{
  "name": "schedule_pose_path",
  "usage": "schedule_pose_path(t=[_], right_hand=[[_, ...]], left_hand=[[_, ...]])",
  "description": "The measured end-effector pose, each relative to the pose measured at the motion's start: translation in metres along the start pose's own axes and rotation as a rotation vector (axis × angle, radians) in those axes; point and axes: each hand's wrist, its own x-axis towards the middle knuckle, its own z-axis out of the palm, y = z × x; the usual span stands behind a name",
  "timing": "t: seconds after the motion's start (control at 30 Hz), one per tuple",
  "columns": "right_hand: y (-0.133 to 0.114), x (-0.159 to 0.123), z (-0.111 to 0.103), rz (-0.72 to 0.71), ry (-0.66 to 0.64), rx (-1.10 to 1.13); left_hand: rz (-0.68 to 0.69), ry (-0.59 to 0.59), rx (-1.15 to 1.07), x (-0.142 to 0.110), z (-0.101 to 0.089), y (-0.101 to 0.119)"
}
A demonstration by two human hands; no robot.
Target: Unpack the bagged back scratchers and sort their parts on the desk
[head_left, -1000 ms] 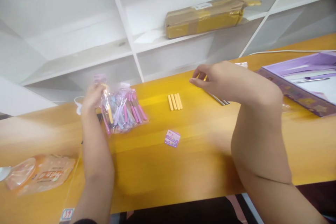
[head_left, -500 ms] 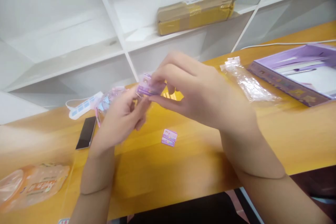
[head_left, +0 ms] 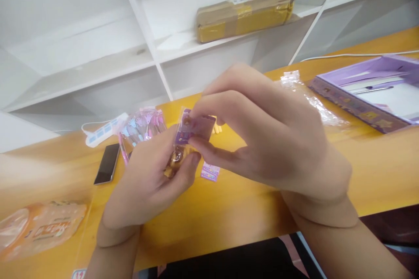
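Over the table, my left hand (head_left: 147,178) is closed around the lower part of a small clear plastic packet (head_left: 176,157), with something shiny and brownish inside. At the packet's top is a purple printed card (head_left: 183,127), tilted upward. My right hand (head_left: 265,135) pinches this purple top between thumb and fingers. Whether the card is folded or there are two layers, I cannot tell. A similar small purple card (head_left: 209,172) lies flat on the table below my hands. Something yellow (head_left: 217,127) shows partly behind my right fingers; its kind is hidden.
A bag of pastel hand-shaped sticks (head_left: 144,124) lies by a white power strip (head_left: 104,130) and a phone (head_left: 107,163). Orange-printed packaging (head_left: 46,229) is at left. At right are clear wrappers (head_left: 319,109) and a purple box lid (head_left: 356,104). A taped parcel (head_left: 245,15) sits on the shelf.
Both hands have come lower and nearer with the packet. The purple top now faces me more, and my right hand covers part of the loose card and the clear wrappers.
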Motion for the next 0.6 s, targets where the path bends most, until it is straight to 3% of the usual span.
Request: schedule_pose_path(t=[0.13, 0.4, 0.6], right_hand=[[-0.002, -0.001, 0.006, -0.056, 0.134, -0.122], [0.002, 0.012, 0.004, 0.048, 0.226, 0.018], [0.007, 0.014, 0.006, -0.046, 0.235, 0.019]], left_hand=[[0.046, -0.020, 0.062, 0.000, -0.001, 0.004], [0.044, -0.027, 0.114, 0.002, 0.000, 0.006], [0.026, -0.025, 0.102, 0.004, -0.005, 0.002]])
